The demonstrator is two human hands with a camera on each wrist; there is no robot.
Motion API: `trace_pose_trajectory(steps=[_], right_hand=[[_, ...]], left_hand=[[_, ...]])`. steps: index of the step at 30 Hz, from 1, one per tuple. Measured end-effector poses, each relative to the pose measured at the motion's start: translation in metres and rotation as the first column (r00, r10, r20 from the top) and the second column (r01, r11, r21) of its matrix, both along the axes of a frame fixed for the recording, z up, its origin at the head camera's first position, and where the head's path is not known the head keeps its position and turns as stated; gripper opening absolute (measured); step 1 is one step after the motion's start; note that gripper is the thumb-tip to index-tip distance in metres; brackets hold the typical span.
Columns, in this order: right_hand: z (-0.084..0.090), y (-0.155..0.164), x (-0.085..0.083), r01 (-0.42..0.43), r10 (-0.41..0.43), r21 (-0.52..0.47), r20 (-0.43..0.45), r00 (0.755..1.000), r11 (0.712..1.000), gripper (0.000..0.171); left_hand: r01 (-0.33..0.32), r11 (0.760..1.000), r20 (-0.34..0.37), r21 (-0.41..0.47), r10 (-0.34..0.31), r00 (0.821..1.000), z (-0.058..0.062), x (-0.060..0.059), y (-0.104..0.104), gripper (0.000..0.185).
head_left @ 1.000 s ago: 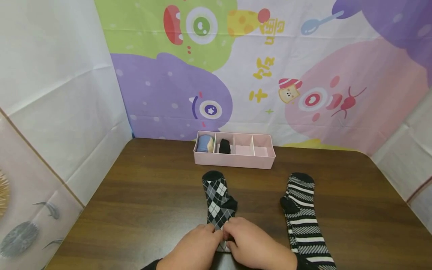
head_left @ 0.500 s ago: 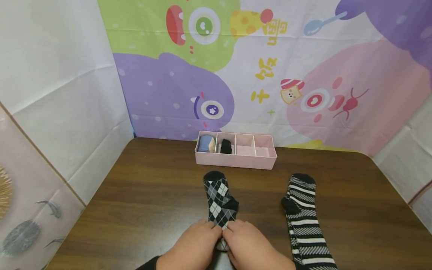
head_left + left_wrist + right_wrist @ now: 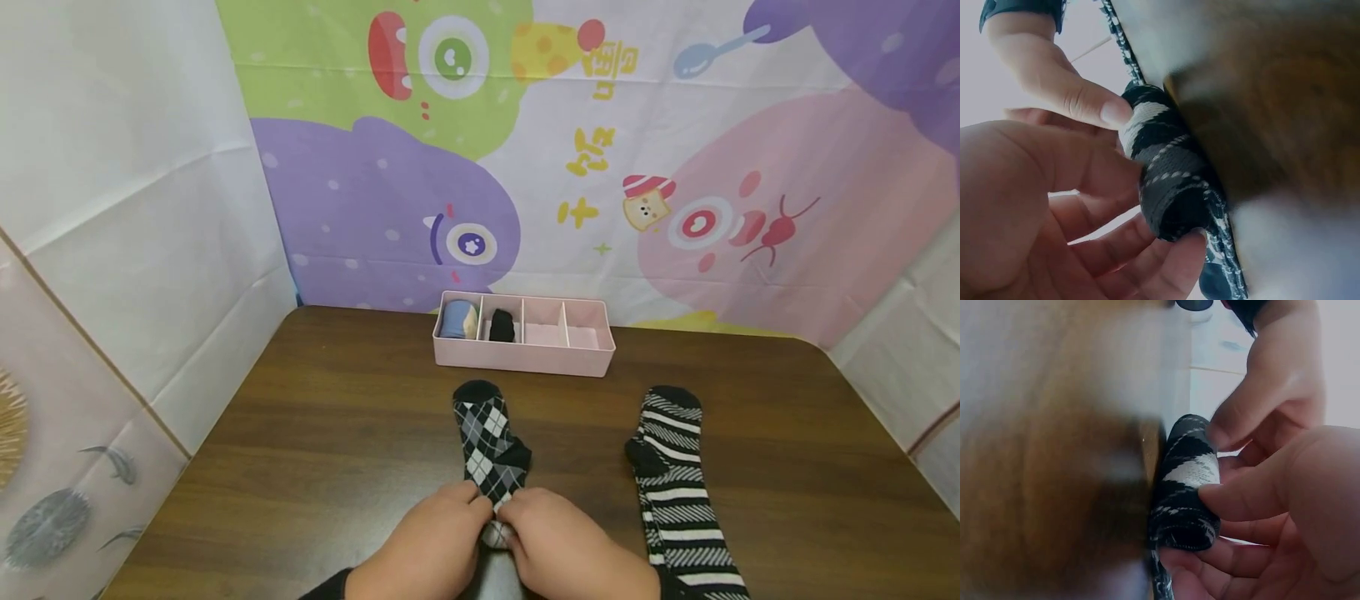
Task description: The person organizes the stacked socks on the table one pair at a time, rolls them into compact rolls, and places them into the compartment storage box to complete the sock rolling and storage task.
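Centrally, the checked sock lies on the table, its black toe towards 12 o'clock and its dark heel jutting towards 3 o'clock. At its 6 o'clock end the cloth is curled into a thick roll, with the flat part running on from underneath.

Both hands clamp this roll between thumb and fingers. The left hand comes in from 7 o'clock, the right hand from 5 o'clock, and they sit close together over the sock. In each wrist view a thumb presses the outside of the roll while fingers curl about its end and lower edge.

At 3 o'clock from the checked sock, well apart, lies a striped sock, toe towards 12 o'clock and heel towards 9.

Between 12 and 1 o'clock stands a pink box of four compartments. Its 9 o'clock compartment holds a blue and cream bundle; the next one holds a black bundle. Behind the box hangs a cartoon-printed cloth.
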State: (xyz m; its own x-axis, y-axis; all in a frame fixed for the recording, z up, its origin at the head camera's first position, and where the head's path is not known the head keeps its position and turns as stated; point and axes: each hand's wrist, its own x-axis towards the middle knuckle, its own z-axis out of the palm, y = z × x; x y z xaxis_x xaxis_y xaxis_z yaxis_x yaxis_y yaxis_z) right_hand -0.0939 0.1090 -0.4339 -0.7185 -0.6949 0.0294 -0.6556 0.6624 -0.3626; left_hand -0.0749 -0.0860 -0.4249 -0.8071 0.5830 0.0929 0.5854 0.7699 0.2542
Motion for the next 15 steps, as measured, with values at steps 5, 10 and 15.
trace_pose_trajectory(steps=[5,10,15], right_hand=[[0.0017,0.003,-0.0055,-0.002,0.004,-0.017,0.117,0.993,1.0,0.005],[0.0039,0.0057,-0.0066,0.032,-0.016,-0.063,0.238,0.971,0.997,0.008],[0.0017,0.0063,-0.0043,0.079,-0.043,-0.106,0.305,0.951,0.991,0.013]], left_hand=[[-0.01,1.0,0.055,0.001,0.01,0.998,0.0019,-0.0023,0.0007,0.014],[0.004,1.0,0.055,0.011,-0.004,0.998,0.0009,-0.001,0.0003,0.013],[0.009,0.999,0.105,-0.03,-0.005,0.994,0.0006,-0.0005,0.0007,0.016]])
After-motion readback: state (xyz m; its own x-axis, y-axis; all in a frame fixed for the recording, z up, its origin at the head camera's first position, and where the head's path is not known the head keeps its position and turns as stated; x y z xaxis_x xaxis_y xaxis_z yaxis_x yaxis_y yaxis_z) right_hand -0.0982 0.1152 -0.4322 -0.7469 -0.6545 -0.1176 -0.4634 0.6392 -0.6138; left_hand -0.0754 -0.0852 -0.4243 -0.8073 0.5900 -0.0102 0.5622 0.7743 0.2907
